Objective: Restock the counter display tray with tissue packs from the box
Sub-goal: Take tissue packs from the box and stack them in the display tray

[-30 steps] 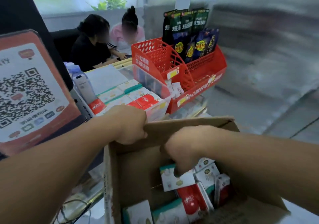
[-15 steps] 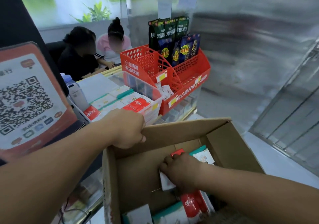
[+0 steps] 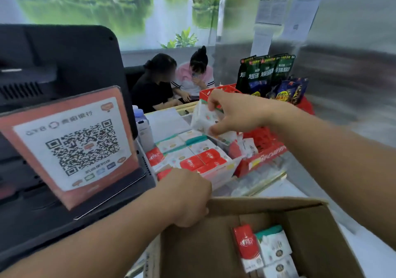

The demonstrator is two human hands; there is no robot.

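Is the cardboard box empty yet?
No. The cardboard box still holds tissue packs, red and teal ones, against its right side.

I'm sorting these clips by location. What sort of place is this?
Probably a small shop's checkout counter: a QR payment sign leans on a register screen, beside a clear tray of tissue packs and a red rack of snack bags.

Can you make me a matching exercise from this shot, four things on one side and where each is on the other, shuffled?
Things:
1. right hand
2. left hand
3. red tissue pack
4. snack bags

Places:
A. standing in the red rack
B. inside the cardboard box
C. gripping the box's far rim
D. above the display tray, holding a white tissue pack

Pairs: 1-D, 2-C, 3-B, 4-A
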